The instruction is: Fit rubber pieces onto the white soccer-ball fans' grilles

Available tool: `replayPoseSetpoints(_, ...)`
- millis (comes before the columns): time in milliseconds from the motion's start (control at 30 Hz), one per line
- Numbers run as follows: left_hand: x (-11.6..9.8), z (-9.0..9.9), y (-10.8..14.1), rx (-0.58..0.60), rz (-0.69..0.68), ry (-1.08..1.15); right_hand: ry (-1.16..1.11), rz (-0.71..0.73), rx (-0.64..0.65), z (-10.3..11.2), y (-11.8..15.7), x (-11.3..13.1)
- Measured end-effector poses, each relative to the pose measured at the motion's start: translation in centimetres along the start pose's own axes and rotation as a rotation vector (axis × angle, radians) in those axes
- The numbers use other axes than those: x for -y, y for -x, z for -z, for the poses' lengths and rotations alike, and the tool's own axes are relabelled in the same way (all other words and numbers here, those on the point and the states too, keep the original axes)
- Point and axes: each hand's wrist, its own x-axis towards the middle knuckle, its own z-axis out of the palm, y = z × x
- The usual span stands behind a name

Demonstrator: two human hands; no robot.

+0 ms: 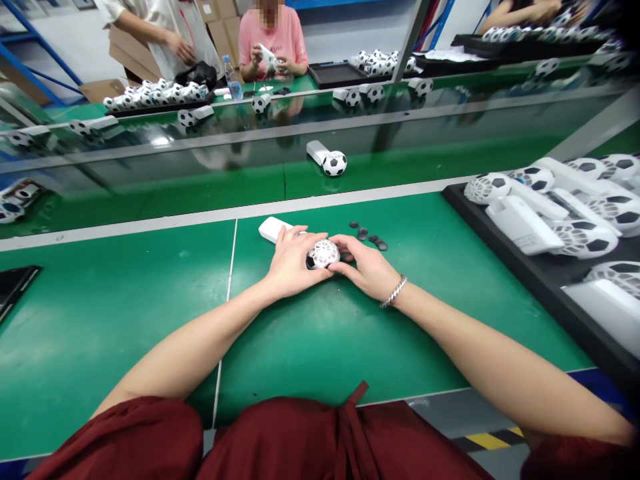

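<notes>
A white handheld fan (326, 252) with a soccer-ball head lies on the green work surface in front of me, its slotted grille facing up. My left hand (291, 264) is wrapped over the fan's neck and the left side of its head. Past those fingers, the white handle (273, 229) sticks out to the upper left. From the other side, my right hand (369, 268) grips the head's right edge between thumb and fingers. Several small black pieces (363, 234) lie loose just beyond my right hand.
At right, a black tray (520, 273) holds several similar fans. Another fan (335, 163) rests on the green belt ahead, behind a pale rail (165, 215). A dark tray edge (17, 287) shows at left. Across the line, co-workers stand or sit near more fans.
</notes>
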Motion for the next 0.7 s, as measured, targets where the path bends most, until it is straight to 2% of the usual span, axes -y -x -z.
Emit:
replayPoseSetpoints(333,0.6,0.0,-0.3,-0.041,-0.073,0.056,-0.019,-0.063,-0.061,-0.6,-0.1,0.8)
replayPoseSetpoints(467,0.9,0.0,-0.2,0.017,-0.097,0.037,-0.107,-0.08,-0.062,0.5,-1.0,-0.2)
replayPoseSetpoints(533,0.9,0.0,-0.2,0.05,-0.107,0.029,0.026,-0.11,-0.153,1.7,-1.4,-1.4)
replayPoseSetpoints(600,0.9,0.0,-0.2,0.05,-0.096,0.024,0.267,-0.174,-0.253,3.0,-1.6,-2.6)
replayPoseSetpoints(700,0.9,0.1,-0.3,0.032,-0.083,0.018,0.512,-0.299,-0.256,4.3,-1.7,-4.3)
